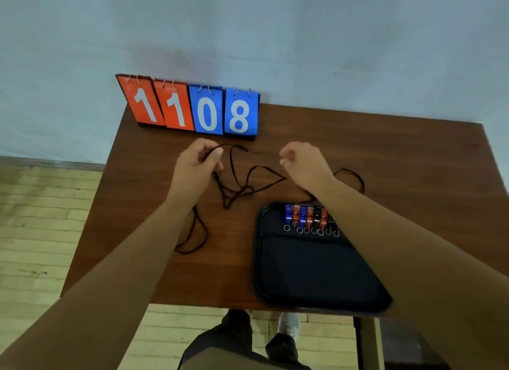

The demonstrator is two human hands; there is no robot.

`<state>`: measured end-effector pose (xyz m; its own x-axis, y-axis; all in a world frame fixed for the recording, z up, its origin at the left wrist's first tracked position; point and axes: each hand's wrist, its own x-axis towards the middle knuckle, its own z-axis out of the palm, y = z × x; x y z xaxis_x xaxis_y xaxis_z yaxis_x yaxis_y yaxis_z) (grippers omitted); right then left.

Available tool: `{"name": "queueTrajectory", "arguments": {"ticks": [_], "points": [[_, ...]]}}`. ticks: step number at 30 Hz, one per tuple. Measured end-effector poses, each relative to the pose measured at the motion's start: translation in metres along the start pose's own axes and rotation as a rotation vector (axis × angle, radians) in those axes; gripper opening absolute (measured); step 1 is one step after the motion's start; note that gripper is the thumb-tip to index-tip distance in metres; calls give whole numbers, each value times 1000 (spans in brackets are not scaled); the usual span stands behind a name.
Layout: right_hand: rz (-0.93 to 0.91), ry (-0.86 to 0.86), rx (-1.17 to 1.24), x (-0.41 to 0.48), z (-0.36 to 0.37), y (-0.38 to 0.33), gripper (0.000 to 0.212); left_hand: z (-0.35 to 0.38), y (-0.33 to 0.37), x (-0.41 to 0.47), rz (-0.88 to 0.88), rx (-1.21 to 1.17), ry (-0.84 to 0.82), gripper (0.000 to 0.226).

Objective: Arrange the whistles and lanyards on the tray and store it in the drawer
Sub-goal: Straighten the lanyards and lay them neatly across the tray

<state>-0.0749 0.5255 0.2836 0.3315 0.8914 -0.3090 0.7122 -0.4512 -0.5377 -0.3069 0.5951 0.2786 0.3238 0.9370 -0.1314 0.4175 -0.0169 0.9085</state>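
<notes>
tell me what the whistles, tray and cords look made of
Whistles: glossy plastic, probably; bright blue, orange and black shells catching highlights. Tray: dark, likely plastic, its raised rim showing a faint sheen. Cords: thin black textile string, limp and looping on the table.

Sports hall or gym, most likely. Brown wooden table [385, 154] set against a plain pale wall [303, 39]. At the table's far edge: flip scoreboard [192, 110], red 11, blue 08. Table's near right: dark tray [303, 273] with a row of coloured whistles [305, 215]. Table's middle: loose black lanyards [242, 187]. Left of table: pale wood-plank floor [41, 218].
</notes>
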Motion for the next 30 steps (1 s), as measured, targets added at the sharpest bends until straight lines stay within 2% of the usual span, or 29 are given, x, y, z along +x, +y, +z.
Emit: {"name": "queueTrajectory", "arguments": {"ticks": [2,4,7,11,16,18,22,25,28,30], "points": [[-66,-30,53,-12,-8,-7,46,-2,25,-10,95,-14,-30,10],[-135,-55,233,-27,-15,-21,55,-4,48,-21,150,-34,-91,10],[-166,-96,517,-48,-26,-41,46,-8,75,-35,162,-39,-162,11],[-189,-110,591,-70,-43,-50,28,-11,98,-54,208,-31,-197,12],[-87,-244,1075,-87,-60,-50,20,-4,110,-80,191,-17,-188,10],[-106,-225,1056,-92,-61,-48,13,-1,113,-88,175,-8,-192,8],[-134,-128,883,-108,-70,-47,11,7,120,-104,149,15,-221,10],[-145,-82,944,-116,-80,-43,11,8,122,-111,128,-33,-162,22],[-176,-143,988,-125,-92,-41,13,4,129,-111,103,-176,-58,34],[-184,-224,966,-133,-99,-41,17,2,136,-111,123,-281,-92,34]]}}
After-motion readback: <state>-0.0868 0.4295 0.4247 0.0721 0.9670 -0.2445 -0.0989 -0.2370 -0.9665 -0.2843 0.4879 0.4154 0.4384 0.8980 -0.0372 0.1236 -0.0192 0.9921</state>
